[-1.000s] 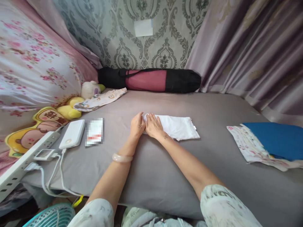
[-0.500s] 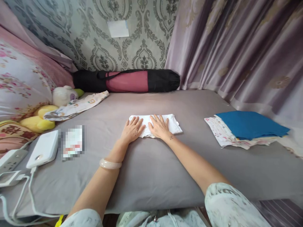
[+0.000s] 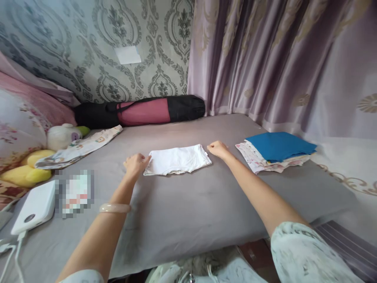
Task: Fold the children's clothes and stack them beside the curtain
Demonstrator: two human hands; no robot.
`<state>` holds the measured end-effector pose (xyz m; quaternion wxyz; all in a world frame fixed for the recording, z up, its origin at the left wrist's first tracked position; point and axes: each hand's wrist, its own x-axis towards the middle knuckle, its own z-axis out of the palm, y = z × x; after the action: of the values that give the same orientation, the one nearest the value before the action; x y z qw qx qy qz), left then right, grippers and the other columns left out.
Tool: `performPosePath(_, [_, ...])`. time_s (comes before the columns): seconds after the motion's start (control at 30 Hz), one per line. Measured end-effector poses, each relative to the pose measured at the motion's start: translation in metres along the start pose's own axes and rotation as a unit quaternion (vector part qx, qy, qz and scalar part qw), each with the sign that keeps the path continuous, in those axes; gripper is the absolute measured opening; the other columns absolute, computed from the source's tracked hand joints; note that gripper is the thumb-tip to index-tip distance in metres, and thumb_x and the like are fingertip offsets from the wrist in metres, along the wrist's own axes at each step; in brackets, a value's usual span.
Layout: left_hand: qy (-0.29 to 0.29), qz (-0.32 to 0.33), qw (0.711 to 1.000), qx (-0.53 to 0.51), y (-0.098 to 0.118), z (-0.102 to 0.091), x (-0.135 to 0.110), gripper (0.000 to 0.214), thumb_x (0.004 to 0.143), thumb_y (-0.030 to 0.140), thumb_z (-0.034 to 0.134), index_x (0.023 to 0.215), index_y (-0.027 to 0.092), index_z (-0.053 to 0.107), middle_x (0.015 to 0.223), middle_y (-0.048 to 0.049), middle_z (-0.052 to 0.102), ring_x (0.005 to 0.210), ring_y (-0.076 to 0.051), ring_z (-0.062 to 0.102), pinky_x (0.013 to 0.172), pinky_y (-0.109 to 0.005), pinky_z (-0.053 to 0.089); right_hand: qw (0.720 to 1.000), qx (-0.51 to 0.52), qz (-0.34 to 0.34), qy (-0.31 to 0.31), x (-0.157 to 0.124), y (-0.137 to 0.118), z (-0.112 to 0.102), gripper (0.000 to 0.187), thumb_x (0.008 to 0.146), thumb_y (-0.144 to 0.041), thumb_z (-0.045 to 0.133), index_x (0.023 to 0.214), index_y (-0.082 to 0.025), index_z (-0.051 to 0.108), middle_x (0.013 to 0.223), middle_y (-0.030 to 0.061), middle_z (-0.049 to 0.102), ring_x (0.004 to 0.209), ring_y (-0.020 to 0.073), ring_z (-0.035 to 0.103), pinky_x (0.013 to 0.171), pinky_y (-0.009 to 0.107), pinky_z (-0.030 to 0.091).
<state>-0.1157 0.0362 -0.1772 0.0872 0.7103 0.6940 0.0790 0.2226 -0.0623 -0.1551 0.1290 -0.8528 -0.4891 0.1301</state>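
A white folded garment (image 3: 178,159) lies flat on the grey sheet, its lower edge slightly uneven. Just off its left end is my left hand (image 3: 136,164), thumb stretched to the garment's edge and the other fingers loosely bent; it grips nothing that I can see. Past the right end hovers my right hand (image 3: 218,149), its fingers curled in and apart from the garment. Farther right sits a stack of folded clothes, with a blue folded cloth (image 3: 281,146) on top of a floral garment (image 3: 250,157).
Along the wall lies a black and pink bag roll (image 3: 144,112). At left are a patterned cloth (image 3: 82,146), plush toys (image 3: 28,169), a white power bank (image 3: 35,206) with a cable and a blurred packet (image 3: 76,194). Curtains (image 3: 250,59) hang at right.
Both hands have lifted off the white garment and moved apart, one to each end. My right hand has curled its fingers. The view has turned to the right.
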Motion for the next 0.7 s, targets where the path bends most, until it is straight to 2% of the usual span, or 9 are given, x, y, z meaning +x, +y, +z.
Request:
performPosePath(0.07, [-0.055,-0.019,0.998,-0.01,0.002,-0.007,0.002,0.043,0.079,0.057,0.053,0.089,0.019,0.069,0.102,-0.0168,0.069,0.108,-0.039,0.058,0.09,-0.047,0.039,0.999,-0.005,0.035,-0.012,0.0,0.005,0.003,0.035,0.085,-0.046,0.051,0.068,-0.02,0.066,0.066,0.0028,0.066,0.07,0.0164,0.062,0.067,0.025,0.04])
performPosePath(0.13, [-0.085,-0.037,0.995,-0.035,0.005,-0.009,0.003,0.039,0.075,0.055,0.058,0.083,0.019,0.068,0.098,-0.0153,0.071,0.103,-0.037,0.061,0.087,-0.044,0.04,0.998,0.003,0.057,-0.021,0.0,0.002,0.011,0.037,0.083,-0.053,0.053,0.07,-0.02,0.065,0.068,0.0048,0.067,0.072,0.018,0.063,0.068,0.026,0.041])
performPosePath(0.33, [-0.08,-0.055,0.986,-0.136,0.013,-0.003,0.008,0.025,0.063,0.042,0.069,0.067,0.018,0.063,0.07,-0.0081,0.068,0.077,-0.026,0.066,0.061,-0.028,0.042,0.996,0.003,0.056,-0.073,0.005,-0.018,0.027,0.036,0.077,-0.054,0.059,0.084,-0.021,0.069,0.085,0.0091,0.072,0.083,0.0207,0.067,0.076,0.029,0.044])
performPosePath(0.43, [-0.083,-0.056,0.981,-0.164,0.013,0.0,0.014,0.026,0.059,0.041,0.071,0.062,0.017,0.062,0.063,-0.0066,0.065,0.069,-0.024,0.064,0.055,-0.026,0.041,0.998,0.016,0.03,-0.053,0.001,-0.024,0.026,0.034,0.076,-0.05,0.06,0.091,-0.021,0.069,0.095,0.0102,0.072,0.094,0.0225,0.066,0.082,0.031,0.044])
performPosePath(0.57, [-0.096,-0.063,0.982,-0.15,0.009,0.004,0.022,0.031,0.055,0.045,0.074,0.056,0.017,0.061,0.057,-0.0068,0.062,0.062,-0.024,0.062,0.052,-0.028,0.04,0.999,0.026,0.022,-0.031,-0.01,-0.028,0.017,0.033,0.075,-0.044,0.06,0.097,-0.021,0.07,0.107,0.0123,0.07,0.107,0.0252,0.062,0.089,0.035,0.043])
performPosePath(0.7, [-0.114,-0.037,0.984,-0.131,0.011,0.002,0.024,0.029,0.053,0.044,0.076,0.053,0.019,0.061,0.054,-0.0049,0.062,0.061,-0.023,0.06,0.051,-0.027,0.04,0.998,0.042,0.028,-0.034,-0.017,-0.028,0.011,0.037,0.072,-0.041,0.064,0.102,-0.02,0.07,0.108,0.0146,0.07,0.104,0.0272,0.064,0.084,0.034,0.047])
